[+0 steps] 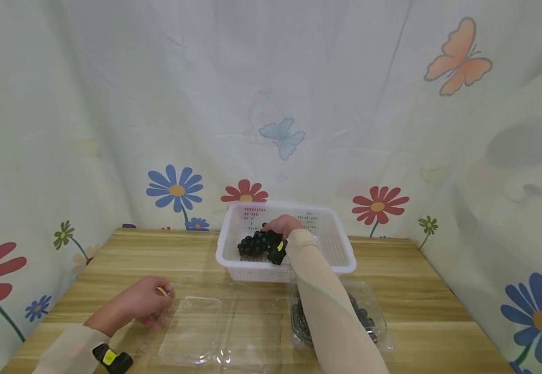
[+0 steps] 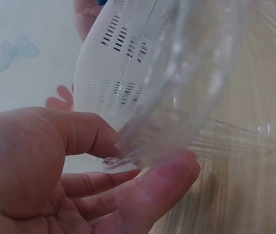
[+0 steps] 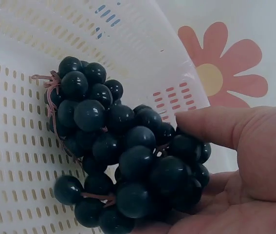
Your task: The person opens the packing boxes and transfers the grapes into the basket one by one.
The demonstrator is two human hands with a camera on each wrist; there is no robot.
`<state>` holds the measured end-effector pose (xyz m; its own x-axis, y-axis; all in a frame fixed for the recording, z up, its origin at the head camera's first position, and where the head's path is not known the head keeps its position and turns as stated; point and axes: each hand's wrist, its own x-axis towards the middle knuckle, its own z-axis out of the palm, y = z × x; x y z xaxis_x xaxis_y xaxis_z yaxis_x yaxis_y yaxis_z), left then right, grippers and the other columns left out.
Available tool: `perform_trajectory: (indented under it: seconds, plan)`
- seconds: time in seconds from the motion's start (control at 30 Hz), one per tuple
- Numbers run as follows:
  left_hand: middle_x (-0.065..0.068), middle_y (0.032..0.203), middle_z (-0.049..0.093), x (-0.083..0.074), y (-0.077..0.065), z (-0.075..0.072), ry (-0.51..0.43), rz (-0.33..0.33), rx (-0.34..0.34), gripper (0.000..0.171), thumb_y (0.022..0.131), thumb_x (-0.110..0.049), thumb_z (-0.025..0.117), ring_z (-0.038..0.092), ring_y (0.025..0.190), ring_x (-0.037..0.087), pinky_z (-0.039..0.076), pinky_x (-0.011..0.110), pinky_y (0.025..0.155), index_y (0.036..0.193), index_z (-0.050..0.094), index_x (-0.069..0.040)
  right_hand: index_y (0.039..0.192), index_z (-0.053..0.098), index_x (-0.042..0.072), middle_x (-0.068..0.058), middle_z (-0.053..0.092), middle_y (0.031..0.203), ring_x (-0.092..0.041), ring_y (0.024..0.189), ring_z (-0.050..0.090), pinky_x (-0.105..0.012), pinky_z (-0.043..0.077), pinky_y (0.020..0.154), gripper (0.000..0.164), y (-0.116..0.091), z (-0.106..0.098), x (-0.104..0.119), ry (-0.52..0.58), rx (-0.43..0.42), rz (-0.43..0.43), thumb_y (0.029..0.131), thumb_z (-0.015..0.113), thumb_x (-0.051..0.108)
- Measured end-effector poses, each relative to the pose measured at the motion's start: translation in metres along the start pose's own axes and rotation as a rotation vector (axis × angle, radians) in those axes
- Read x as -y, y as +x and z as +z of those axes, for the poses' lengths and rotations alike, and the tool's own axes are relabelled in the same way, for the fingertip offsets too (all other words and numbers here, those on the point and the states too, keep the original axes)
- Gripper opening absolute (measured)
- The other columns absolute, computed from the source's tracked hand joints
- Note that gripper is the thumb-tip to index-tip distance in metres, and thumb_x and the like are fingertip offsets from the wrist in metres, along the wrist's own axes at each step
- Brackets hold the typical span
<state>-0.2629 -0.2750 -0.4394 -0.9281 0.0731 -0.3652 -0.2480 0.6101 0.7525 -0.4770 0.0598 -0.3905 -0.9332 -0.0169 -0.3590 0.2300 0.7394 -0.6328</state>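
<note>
The bunch of dark grapes [image 1: 252, 244] is inside the white basket [image 1: 252, 273], toward its left side, with one end in the grasp of the right hand [image 1: 287, 225]. That hand reaches in from above, its thumb on the upper side of the grapes and its fingers round beneath them (the right wrist view shows this best). The rest of the bunch spreads leftward from the hand, and its pinkish stem shows at the end away from the fingers. Whether the bunch's full weight is on the basket floor, I cannot tell.

The left hand [image 1: 146, 302] is at the left edge of an open clear plastic box [image 1: 191, 328], pinching its thin rim between thumb and fingers. This box lies on the wooden table [image 1: 420, 306], in front of the basket and to its left, well apart from the grapes' near end in the right hand. A second clear box [image 1: 380, 324], with dark grapes in it, sits in front of the basket on the right (the right sleeve [image 1: 331, 311] crosses over it). Behind the table hangs a pale curtain [image 1: 345, 104] printed with flowers and butterflies.
</note>
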Motion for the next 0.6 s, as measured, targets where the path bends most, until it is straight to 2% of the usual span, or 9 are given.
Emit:
perform_trajectory:
  seconds: [0.3, 0.6]
  plan:
    - [0.014, 0.091, 0.066, 0.000, 0.000, -0.001, 0.002, -0.003, 0.000, 0.022, 0.095, -0.007, 0.061, 0.070, 0.067, 0.024, 0.063, 0.038, 0.057, 0.115, 0.060, 0.001, 0.128, 0.069, 0.010, -0.014, 0.062, 0.141, -0.033, 0.127, 0.059, -0.051, 0.052, 0.106, 0.050, -0.002, -0.002, -0.007, 0.036, -0.004, -0.046, 0.090, 0.074, 0.041]
    - [0.014, 0.092, 0.066, -0.003, -0.001, -0.003, 0.023, -0.006, 0.015, 0.023, 0.096, -0.006, 0.059, 0.070, 0.068, 0.024, 0.063, 0.038, 0.058, 0.117, 0.059, 0.003, 0.134, 0.066, 0.010, -0.015, 0.060, 0.143, -0.036, 0.132, 0.056, -0.055, 0.049, 0.109, 0.053, -0.004, -0.004, -0.012, 0.107, 0.002, -0.026, 0.092, 0.072, 0.041]
